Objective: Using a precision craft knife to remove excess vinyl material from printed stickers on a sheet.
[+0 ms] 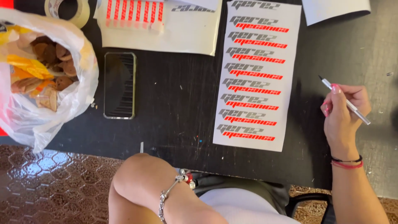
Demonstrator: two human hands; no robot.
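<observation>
Bulging at the far left of the long sticker sheet [257, 74], a thin white plastic bag [39, 108] held round brown biscuits and yellow-orange packets, too jumbled to count. One dark phone [120, 85] lay between bag and sheet, one tape roll [68, 10] sat above the bag, and the sheet carried nine full grey-and-red decals in a column. Right of the sheet, the right hand [344, 118] pinched one silver craft knife [344, 101] in curled fingers, its long axis slanting, dark tip aimed up-left toward the sheet; the left hand was hidden, only its braceleted forearm [166, 191] showing below the sheet.
</observation>
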